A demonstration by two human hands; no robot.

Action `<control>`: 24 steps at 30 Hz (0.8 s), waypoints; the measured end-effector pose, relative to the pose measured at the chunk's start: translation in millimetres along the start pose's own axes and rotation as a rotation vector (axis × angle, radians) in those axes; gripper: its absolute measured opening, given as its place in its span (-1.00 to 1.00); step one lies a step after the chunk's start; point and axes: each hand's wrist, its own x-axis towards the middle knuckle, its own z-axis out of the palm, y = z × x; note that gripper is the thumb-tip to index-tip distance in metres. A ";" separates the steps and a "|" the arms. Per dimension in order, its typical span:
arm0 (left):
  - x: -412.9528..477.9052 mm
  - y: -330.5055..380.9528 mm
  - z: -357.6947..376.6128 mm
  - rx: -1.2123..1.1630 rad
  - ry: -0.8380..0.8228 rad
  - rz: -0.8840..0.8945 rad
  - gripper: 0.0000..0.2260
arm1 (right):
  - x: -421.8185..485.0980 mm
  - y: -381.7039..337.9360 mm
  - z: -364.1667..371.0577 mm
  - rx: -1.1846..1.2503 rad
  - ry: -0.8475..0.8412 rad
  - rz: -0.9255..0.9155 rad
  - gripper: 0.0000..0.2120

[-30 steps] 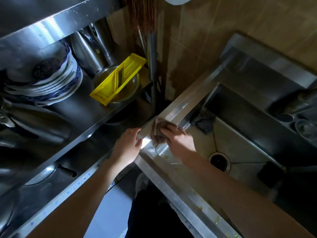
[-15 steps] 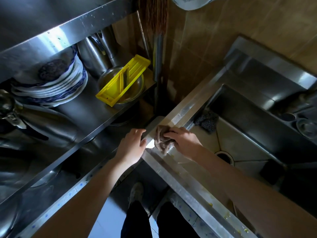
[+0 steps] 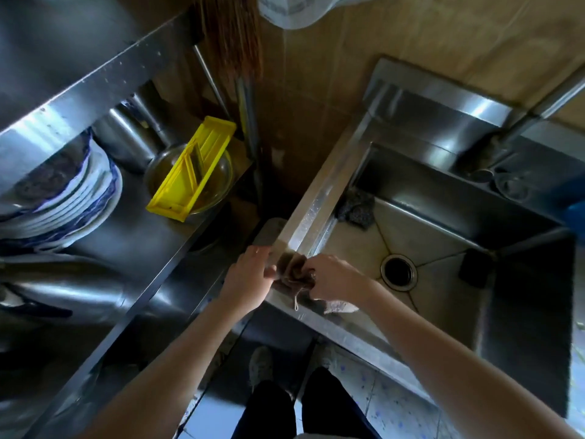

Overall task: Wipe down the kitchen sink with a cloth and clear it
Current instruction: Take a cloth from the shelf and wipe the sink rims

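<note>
A crumpled brown cloth (image 3: 292, 270) sits on the front left corner of the steel sink's rim (image 3: 318, 198). My right hand (image 3: 335, 280) grips the cloth from the right, fingers curled round it. From the left, my left hand (image 3: 250, 280) meets it, thumb and fingertips pinching its left end. A string and a paler tail of cloth (image 3: 340, 307) hang over the front rim. In the basin lie a dark scouring pad (image 3: 356, 207) at the back left corner, a black block (image 3: 474, 271) to the right, and the open drain (image 3: 399, 272).
A steel shelf on the left carries stacked blue-and-white plates (image 3: 72, 198), a yellow slicer (image 3: 193, 169) lying on a glass bowl, and steel pots. A broom (image 3: 234, 36) stands in the corner. The faucet (image 3: 538, 112) rises at the back right. My legs stand below the sink's front.
My left hand has closed in from the sink corner onto the cloth. The cloth is now bunched between both hands, and a tail of it hangs over the front rim.
</note>
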 end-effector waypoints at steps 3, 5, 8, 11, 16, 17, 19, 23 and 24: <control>0.3 -2.4 0.8 -0.020 -0.010 0.064 -0.71 | -12.2 -2.5 19.0 0.144 0.077 0.069 -0.67; -0.6 -4.8 -0.9 -0.046 -0.011 0.111 -0.74 | -20.0 -6.6 31.2 0.213 0.124 0.102 -0.61; -0.3 -10.2 -3.2 -0.012 -0.024 0.156 -0.73 | -29.6 -16.3 48.8 0.243 0.207 0.153 -0.49; 2.2 -13.2 -4.1 0.016 -0.058 0.161 -0.65 | -34.8 -20.2 65.0 0.312 0.365 0.169 -0.49; 2.4 -13.5 -3.6 0.031 -0.056 0.218 -0.69 | -45.0 -20.3 91.2 0.325 0.526 0.111 -0.61; 2.1 -13.4 -3.2 0.036 -0.056 0.227 -0.68 | -45.5 -20.9 94.9 0.284 0.541 0.113 -0.61; 1.3 -13.4 -2.6 0.043 -0.057 0.240 -0.68 | -44.5 -21.1 100.4 0.190 0.582 0.136 -0.62; 1.9 -13.4 -3.5 0.073 -0.068 0.268 -0.67 | -44.3 -21.1 108.4 0.187 0.617 0.228 -0.64; 1.9 -13.9 -3.6 0.085 -0.071 0.266 -0.66 | -45.3 -20.5 110.9 0.206 0.621 0.257 -0.64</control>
